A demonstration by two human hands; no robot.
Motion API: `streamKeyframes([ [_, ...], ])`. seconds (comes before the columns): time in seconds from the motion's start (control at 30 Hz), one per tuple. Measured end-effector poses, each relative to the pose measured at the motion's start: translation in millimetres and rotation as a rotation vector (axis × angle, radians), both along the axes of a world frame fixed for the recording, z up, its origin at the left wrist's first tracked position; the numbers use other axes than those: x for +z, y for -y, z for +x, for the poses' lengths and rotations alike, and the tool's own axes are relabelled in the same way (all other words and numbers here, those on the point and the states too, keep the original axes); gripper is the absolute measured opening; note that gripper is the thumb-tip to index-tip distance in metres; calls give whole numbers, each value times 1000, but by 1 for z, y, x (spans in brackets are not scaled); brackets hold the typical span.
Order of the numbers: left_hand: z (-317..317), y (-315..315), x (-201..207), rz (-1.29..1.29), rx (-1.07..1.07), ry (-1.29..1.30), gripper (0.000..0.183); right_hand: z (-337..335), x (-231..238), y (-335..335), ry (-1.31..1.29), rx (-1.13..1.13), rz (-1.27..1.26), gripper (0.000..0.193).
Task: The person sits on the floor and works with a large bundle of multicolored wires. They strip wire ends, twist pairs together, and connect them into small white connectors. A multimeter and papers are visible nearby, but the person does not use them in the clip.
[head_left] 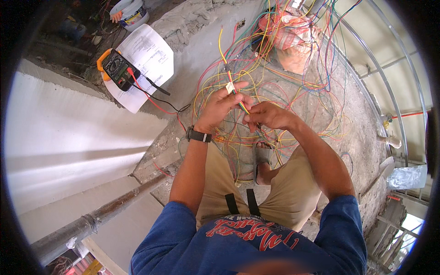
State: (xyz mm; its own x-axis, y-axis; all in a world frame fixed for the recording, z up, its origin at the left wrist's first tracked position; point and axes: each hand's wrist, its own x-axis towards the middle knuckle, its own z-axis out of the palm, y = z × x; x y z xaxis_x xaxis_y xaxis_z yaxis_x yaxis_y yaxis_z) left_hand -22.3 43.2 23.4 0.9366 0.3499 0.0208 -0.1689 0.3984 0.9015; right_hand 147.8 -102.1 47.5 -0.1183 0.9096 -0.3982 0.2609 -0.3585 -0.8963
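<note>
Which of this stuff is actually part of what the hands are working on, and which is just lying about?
In hand: left hand, right hand, bundle of coloured wires with paper tag, wire tangle.

Lying about: multimeter, paper sheet, white bucket, pipe.

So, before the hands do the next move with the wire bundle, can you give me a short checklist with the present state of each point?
1. Left hand has a firm grip on the thin bundle of coloured insulated wires: ok.
2. Right hand pinches the lower end of the bundle: ok.
3. Small white paper tag on the bundle is visible: ok.
4. Wire ends are bare or insulated: cannot tell, too small.
5. Black and orange handheld multimeter, on the white paper sheet, is within easy reach: not ok, it lies apart to the left.
6. Loose tangle of coloured wires on the concrete floor is clear of the sandalled foot: not ok.
</note>
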Motion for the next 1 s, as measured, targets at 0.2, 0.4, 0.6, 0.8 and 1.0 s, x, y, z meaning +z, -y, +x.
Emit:
streamKeyframes([
  [0.2, 6, -9, -17, -84, -158, 104, 48, -3, 5, -2, 92, 21, -59, 33],
  [0.4, 17, -15, -30, -237, -233, 152, 48, -9, 2, -4, 143, 11, 2, 38],
  [0.6, 23, -13, -25, -162, -193, 91, 46, -15, -17, -8, 140, -152, -120, 38],
  [0.8, 29, -11, -16, -54, -146, 3, 43, -15, -15, -11, -54, -291, -256, 36],
  [1.0, 38, -1, -20, 48, -29, -71, 40, -14, -13, -12, -83, -358, -293, 36],
])
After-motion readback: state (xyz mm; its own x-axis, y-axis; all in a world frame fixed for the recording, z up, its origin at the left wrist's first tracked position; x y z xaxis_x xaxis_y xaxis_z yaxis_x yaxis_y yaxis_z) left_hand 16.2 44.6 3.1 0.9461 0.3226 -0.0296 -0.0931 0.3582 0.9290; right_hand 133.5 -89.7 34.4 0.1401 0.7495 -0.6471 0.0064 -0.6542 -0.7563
